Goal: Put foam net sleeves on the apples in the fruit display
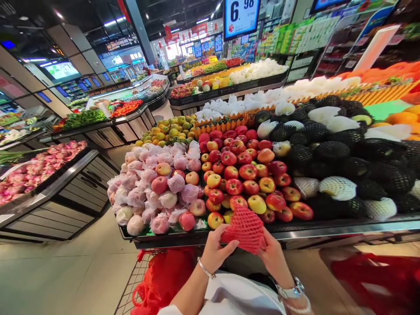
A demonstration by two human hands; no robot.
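Observation:
Between my two hands is a red foam fruit net [246, 229], held just in front of the stand's edge; whether fruit sits inside it I cannot tell. My left hand [219, 246] grips its left side, thumb toward me. On the right side, my right hand [271, 249] closes around the net, its fingers partly hidden behind it. Just beyond the net lies a pile of loose red and yellow apples [234, 187]. To their left are pinkish apples in thin plastic wrap [147, 192].
Black and white netted fruit [337, 188] fills the stand's right side. A shopping cart [127, 291] with a red bag [164, 278] stands below on the left. Red onions [42, 168] lie on a separate stand at left. A price sign [241, 17] hangs above.

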